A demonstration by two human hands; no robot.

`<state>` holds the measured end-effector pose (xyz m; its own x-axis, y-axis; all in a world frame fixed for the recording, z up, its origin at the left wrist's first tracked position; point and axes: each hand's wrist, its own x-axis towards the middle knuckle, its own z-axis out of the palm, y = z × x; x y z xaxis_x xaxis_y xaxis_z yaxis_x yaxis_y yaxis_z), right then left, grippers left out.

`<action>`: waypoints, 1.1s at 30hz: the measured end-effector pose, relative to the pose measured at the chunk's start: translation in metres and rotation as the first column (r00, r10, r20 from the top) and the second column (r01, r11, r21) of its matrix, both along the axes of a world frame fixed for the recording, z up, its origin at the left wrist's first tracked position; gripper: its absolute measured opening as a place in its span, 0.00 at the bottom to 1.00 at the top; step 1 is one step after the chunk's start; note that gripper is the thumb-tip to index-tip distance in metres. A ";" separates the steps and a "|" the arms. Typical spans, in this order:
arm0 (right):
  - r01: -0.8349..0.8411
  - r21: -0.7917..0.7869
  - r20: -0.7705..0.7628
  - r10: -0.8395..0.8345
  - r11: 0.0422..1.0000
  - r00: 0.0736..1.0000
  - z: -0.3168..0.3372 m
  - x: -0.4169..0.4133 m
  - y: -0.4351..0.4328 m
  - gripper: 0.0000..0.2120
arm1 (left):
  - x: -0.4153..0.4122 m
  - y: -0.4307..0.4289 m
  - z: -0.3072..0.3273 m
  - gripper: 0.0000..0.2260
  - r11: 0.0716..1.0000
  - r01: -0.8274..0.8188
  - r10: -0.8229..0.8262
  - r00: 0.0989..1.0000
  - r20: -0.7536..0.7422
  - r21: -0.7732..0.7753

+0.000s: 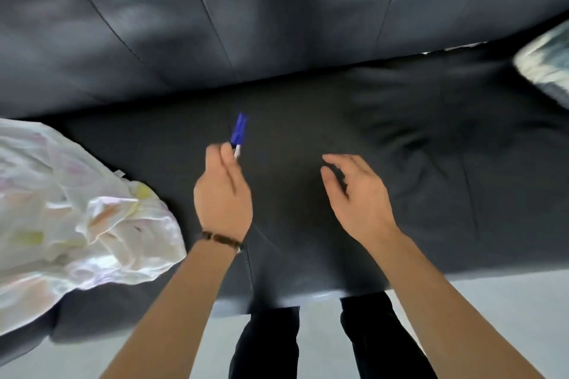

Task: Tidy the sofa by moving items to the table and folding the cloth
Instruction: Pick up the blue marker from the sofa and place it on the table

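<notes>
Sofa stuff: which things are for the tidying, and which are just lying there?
For the job: pen, pinched in left hand; crumpled cloth; sofa.
Just there: bracelet; floor; blurry patterned thing at right, maybe a cushion.

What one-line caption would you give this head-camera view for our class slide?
Left hand pinches a blue-capped pen over the dark sofa, right hand open, crumpled cloth at left.
</notes>
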<state>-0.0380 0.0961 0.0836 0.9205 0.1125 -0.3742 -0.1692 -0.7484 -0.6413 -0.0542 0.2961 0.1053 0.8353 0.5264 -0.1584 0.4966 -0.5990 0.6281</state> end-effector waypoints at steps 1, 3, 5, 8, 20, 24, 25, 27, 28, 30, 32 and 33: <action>0.043 0.032 0.012 -0.044 0.999 0.999 0.025 -0.007 -0.007 0.13 | -0.021 -0.004 0.027 0.16 0.998 -0.030 0.028 0.999 -0.025 -0.061; 0.108 0.076 0.042 -0.112 0.991 0.993 0.077 -0.023 -0.023 0.13 | -0.053 -0.011 0.081 0.16 0.982 -0.071 0.060 0.996 -0.068 -0.175; 0.177 0.101 0.071 -0.184 0.979 0.980 0.128 -0.040 -0.040 0.12 | -0.073 -0.015 0.135 0.16 0.957 -0.093 0.071 0.994 -0.088 -0.275; 0.334 0.167 0.072 -0.350 0.927 0.934 0.204 -0.074 -0.059 0.11 | -0.087 -0.016 0.212 0.13 0.911 -0.080 0.074 0.997 -0.030 -0.405; 0.749 0.215 0.326 -0.769 0.627 0.550 0.456 -0.311 -0.074 0.17 | -0.169 -0.030 0.431 0.08 0.714 0.444 -0.313 0.894 0.321 -0.541; 0.838 0.277 0.448 -0.835 0.470 0.320 0.505 -0.385 -0.097 0.15 | -0.193 -0.082 0.467 0.06 0.597 0.625 -0.501 0.780 0.375 -0.504; 0.851 0.312 0.463 -0.850 0.422 0.252 0.512 -0.403 -0.105 0.16 | -0.201 -0.099 0.475 0.06 0.561 0.667 -0.543 0.744 0.389 -0.491; 0.866 0.383 0.474 -0.873 0.321 0.114 0.520 -0.440 -0.121 0.15 | -0.219 -0.138 0.490 0.06 0.473 0.750 -0.625 0.656 0.424 -0.463; 0.871 0.407 0.470 -0.881 0.275 0.058 0.520 -0.458 -0.128 0.14 | -0.229 -0.158 0.496 0.06 0.429 0.786 -0.659 0.609 0.442 -0.445; 0.875 0.445 0.454 -0.890 0.190 -0.037 0.518 -0.493 -0.146 0.15 | -0.255 -0.199 0.509 0.07 0.345 0.851 -0.714 0.511 0.478 -0.395; 0.870 0.478 0.430 -0.896 0.120 -0.113 0.511 -0.529 -0.170 0.17 | -0.283 -0.243 0.517 0.09 0.270 0.901 -0.756 0.416 0.505 -0.338; 0.871 0.482 0.413 -0.901 0.094 -0.132 0.507 -0.548 -0.184 0.17 | -0.298 -0.265 0.519 0.10 0.244 0.920 -0.772 0.376 0.513 -0.307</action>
